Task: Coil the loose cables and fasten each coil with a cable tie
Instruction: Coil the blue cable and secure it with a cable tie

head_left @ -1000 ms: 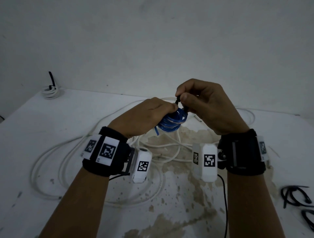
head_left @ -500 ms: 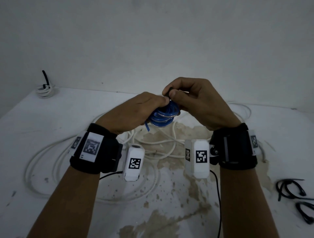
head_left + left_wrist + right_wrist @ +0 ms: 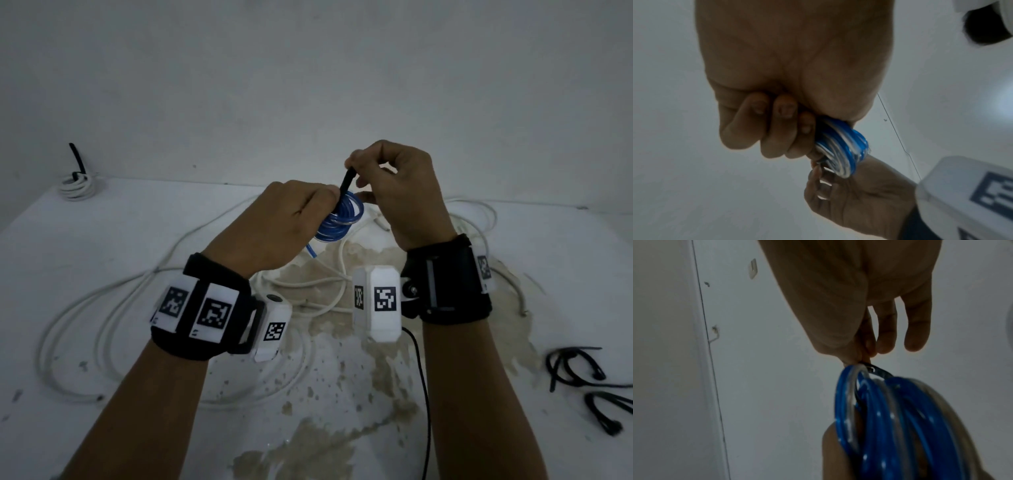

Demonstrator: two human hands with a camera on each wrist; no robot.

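Right hand (image 3: 394, 192) lifted tie (image 3: 346, 183) above coil (image 3: 339, 222).

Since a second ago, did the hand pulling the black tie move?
Yes. The right hand rose away from the blue coil, drawing the black tie upward; its tail now shows above the coil, toward the wall.

Dim, flat light, bluish-grey cast, soft shadows. Head view bows at edges. Both wrist views soft, motion-smeared; faint bright patch at right edge of left wrist view.
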